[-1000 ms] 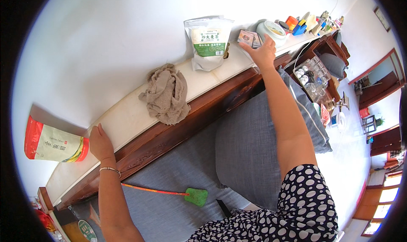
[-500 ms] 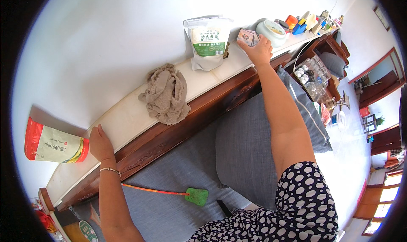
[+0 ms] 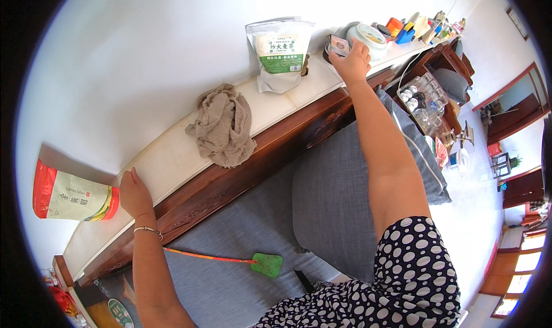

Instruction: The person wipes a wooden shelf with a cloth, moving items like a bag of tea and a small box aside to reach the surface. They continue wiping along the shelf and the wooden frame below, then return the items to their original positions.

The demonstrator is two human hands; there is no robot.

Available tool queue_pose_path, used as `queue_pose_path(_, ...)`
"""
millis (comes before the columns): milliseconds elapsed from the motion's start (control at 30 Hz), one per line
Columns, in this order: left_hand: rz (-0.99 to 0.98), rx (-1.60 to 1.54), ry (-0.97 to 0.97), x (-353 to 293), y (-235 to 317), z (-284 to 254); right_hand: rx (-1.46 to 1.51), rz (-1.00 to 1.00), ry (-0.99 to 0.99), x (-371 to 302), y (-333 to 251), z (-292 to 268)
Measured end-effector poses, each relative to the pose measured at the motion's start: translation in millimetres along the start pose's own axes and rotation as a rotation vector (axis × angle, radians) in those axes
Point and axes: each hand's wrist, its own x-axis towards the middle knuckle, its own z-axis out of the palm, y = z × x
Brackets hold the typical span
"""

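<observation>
My right hand (image 3: pixel 355 63) reaches far along the white ledge (image 3: pixel 282 102), its fingers closed on a small printed box (image 3: pixel 340 45). Just beyond these fingers stands a pale green lidded jar (image 3: pixel 368 38). My left hand (image 3: pixel 135 196) rests on the ledge at the left, beside a cream and red pouch (image 3: pixel 72 194). Most of its fingers are hidden behind the back of the hand; whether it touches the pouch is unclear. Between my hands lie a crumpled grey-brown cloth (image 3: pixel 223 127) and, farther right, an upright white and green pouch (image 3: pixel 280 55).
Below the ledge is a grey sofa (image 3: pixel 230 213) with large cushions (image 3: pixel 330 196) and a green fly swatter (image 3: pixel 267 265). Several colourful items (image 3: pixel 405 33) crowd the ledge's far right end. A tray of glasses and cups (image 3: pixel 425 101) stands beyond the sofa.
The small box has been tilted and shifted slightly up and right in my right hand. My left hand has stayed in almost the same place.
</observation>
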Motion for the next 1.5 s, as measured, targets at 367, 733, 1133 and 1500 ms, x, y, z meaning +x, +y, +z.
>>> queue_pose_path(367,0.01,-0.021,-0.007,-0.2,-3.7,0.9,0.122,0.104,-0.033,0.0,15.5,8.1)
queue_pose_path(733,-0.013,-0.03,-0.012,-2.0,-3.7,1.8,0.712,0.073,0.211,-13.1,3.5,-27.6)
queue_pose_path(1133,-0.008,-0.045,0.036,-2.1,-6.3,0.2,0.478,-0.787,-0.47,-178.3,-156.8,-37.6)
queue_pose_path(1500,-0.015,-0.022,-0.004,-2.6,3.7,-8.7,0.676,-0.775,-0.303,-261.1,-227.7,24.3)
